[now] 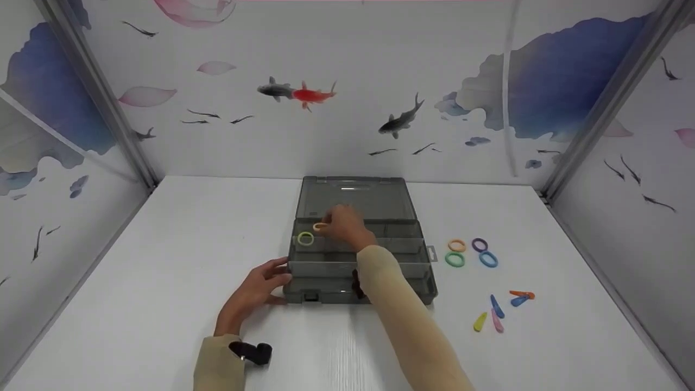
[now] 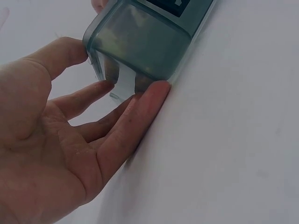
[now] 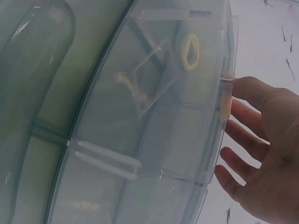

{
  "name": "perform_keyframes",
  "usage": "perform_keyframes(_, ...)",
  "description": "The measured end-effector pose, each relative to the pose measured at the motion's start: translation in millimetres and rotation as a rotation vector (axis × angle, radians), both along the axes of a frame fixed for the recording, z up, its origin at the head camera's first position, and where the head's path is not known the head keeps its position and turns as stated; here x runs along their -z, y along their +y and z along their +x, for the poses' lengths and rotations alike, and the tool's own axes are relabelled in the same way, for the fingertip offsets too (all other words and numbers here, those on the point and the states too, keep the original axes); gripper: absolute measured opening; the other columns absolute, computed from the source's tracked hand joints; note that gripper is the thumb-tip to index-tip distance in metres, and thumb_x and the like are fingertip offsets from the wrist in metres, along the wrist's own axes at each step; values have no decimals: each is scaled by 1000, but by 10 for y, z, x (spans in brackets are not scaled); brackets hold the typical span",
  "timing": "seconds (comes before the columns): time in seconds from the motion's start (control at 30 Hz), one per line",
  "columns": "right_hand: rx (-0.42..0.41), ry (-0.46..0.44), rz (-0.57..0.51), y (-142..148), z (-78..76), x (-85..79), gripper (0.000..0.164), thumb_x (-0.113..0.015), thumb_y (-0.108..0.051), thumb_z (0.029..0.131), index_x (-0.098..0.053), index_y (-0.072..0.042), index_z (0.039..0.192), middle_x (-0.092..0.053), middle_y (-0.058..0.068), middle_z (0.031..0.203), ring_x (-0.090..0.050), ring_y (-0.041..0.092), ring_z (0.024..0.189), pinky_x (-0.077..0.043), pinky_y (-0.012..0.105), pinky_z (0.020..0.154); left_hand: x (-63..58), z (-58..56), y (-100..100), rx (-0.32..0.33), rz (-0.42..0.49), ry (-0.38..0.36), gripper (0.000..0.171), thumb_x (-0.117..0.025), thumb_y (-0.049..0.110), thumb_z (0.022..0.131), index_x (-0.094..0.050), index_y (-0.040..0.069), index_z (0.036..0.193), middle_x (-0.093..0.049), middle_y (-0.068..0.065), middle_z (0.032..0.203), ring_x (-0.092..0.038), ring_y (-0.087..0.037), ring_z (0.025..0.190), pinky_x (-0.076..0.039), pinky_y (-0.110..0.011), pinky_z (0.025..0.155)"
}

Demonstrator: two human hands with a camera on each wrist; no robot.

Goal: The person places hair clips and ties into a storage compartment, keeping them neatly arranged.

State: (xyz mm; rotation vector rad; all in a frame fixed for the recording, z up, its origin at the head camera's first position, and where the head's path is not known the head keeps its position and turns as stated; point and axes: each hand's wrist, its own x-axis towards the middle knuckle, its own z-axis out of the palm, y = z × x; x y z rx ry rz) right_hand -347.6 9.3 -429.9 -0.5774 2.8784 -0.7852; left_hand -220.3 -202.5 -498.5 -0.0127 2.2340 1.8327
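Note:
A grey see-through organizer box (image 1: pixel 355 297) lies with its lid (image 1: pixel 353 198) laid back. My right hand (image 1: pixel 345 224) is over the back compartments at the left and pinches a pale orange ring (image 1: pixel 317 226) between thumb and fingers. In the right wrist view the ring's edge shows between the thumb and fingers of that hand (image 3: pixel 271 144). Just in front of it, a yellow-green ring (image 1: pixel 305 239) sits inside the box. My left hand (image 1: pixel 255 290) rests spread fingertips on the box's left end, near the front corner, as the left wrist view also shows (image 2: pixel 70 135).
Right of the box lie an orange ring (image 1: pixel 456 245), a purple ring (image 1: pixel 479 245), a green ring (image 1: pixel 455 259) and a blue ring (image 1: pixel 488 259). Nearer the front are several hair clips, among them yellow (image 1: pixel 480 321) and pink (image 1: pixel 497 321). Printed panels (image 1: pixel 347 141) enclose the white table (image 1: pixel 228 217).

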Motion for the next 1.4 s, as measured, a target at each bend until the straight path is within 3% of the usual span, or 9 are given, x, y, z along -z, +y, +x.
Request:
perform_keyframes(0.33,10,-98,-106,37,-4,-132,42,-75,-21,90,-68,-6,128,-60,14,140,-53,34,132,-49,49,107,-31,16,7,1,-6,-4,60,-60,21,100,-38,8,154,-44,-23,154,-50,-39,136,-61,-45,87)
perform_keyframes(0.67,-117,33,-61,146,149,-449,38,-73,-21,92,-69,-7,126,-52,18,148,-41,35,143,-38,51,117,-2,5,5,-21,-9,-13,60,-62,21,99,-39,9,153,-46,-22,152,-52,-38,134,-62,-44,85)
perform_keyframes(0.87,-189,71,-117,278,260,-553,40,-73,-20,92,-67,-6,129,-56,16,145,-41,35,144,-38,51,117,-13,23,5,-17,-7,-11,60,-61,21,100,-39,9,154,-46,-23,152,-51,-38,134,-61,-45,86)
perform_keyframes(1.03,-202,85,-188,459,393,-631,42,-72,-21,92,-65,-7,132,-55,14,147,-35,34,149,-35,53,120,-24,38,6,-6,-2,-8,60,-60,21,101,-37,9,155,-44,-24,153,-49,-40,136,-60,-47,89)
perform_keyframes(1.4,-136,179,-386,1015,719,-612,44,-73,-21,92,-63,-11,134,-59,10,139,-55,28,131,-48,49,108,-17,31,-3,11,-14,5,60,-60,21,101,-37,9,155,-44,-24,153,-49,-40,136,-60,-46,89)
